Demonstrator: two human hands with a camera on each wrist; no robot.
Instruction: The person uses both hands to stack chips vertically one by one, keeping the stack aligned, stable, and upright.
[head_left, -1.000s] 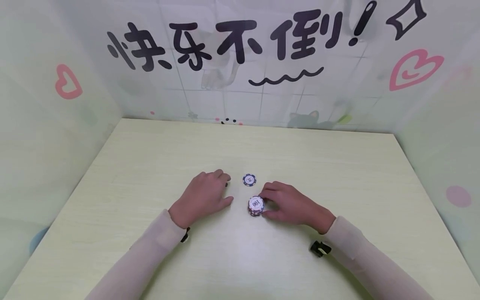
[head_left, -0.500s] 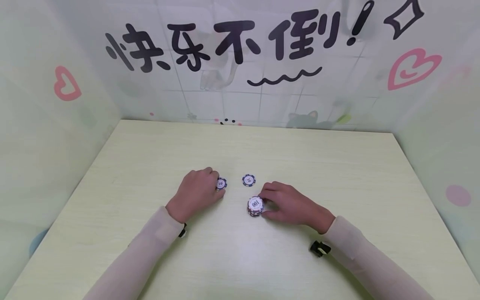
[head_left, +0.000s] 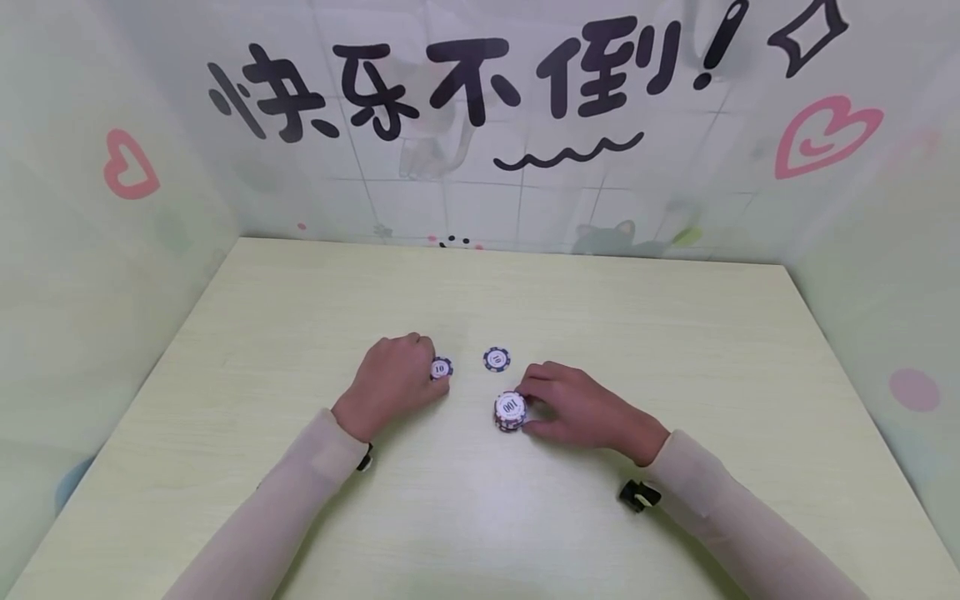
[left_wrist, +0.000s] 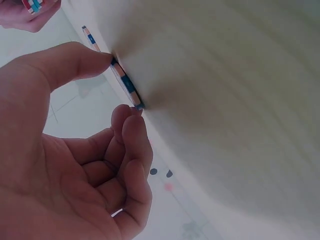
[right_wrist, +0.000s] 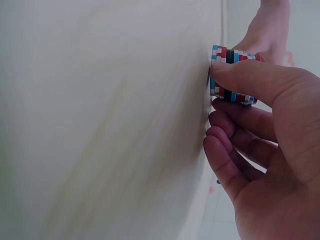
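A blue-and-white poker chip (head_left: 441,367) marked 10 lies at table level, its edges between the thumb and fingertip of my left hand (head_left: 392,379). In the left wrist view that chip (left_wrist: 127,82) is seen edge-on, with the thumb at one end and fingertips at the other. My right hand (head_left: 577,408) holds a stack of poker chips (head_left: 511,407), a white 100 on top, between thumb and fingers. Red, blue and dark layers of the stack (right_wrist: 232,72) show in the right wrist view. A second blue 10 chip (head_left: 497,359) lies flat between the hands, untouched.
The pale wooden table (head_left: 480,517) is enclosed by printed sheets. The back sheet (head_left: 442,192) bears large dark characters, and side sheets rise at left and right. A small black device (head_left: 640,496) sits by the right sleeve.
My left hand has shifted left and its thumb has come in; the 10 chip it mostly covered now shows at its fingertips. The right hand and the stack have stayed in place.
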